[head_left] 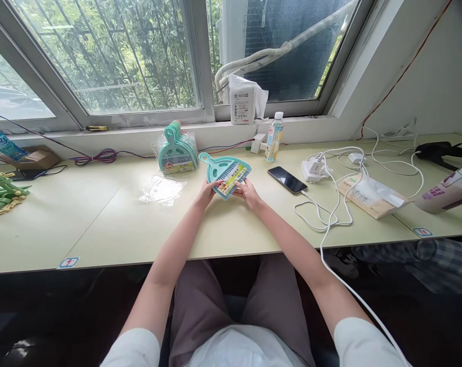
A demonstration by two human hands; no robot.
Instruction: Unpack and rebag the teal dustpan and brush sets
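Between my two hands is a teal mini dustpan [214, 164] with a striped, brush-like lower part and a yellow-green printed label across it. It is tilted, with its looped handle toward the upper left. My left hand [207, 192] grips its lower left edge, and my right hand [248, 192] pinches the lower right, thumb on the label. Behind it to the left stands a row of matching teal dustpans [176, 152], several deep, in clear plastic wrapping. Flat on the table in front of that row lie clear plastic bags [162, 189].
Right of my hands lie a phone [287, 179], a power strip [314, 169], loose white cables and a tissue pack [372, 196]. A drink bottle [274, 137] stands near the sill. Green stalks [3, 191] lie far left. Another person's checked sleeve or trouser leg [437, 257] shows at lower right.
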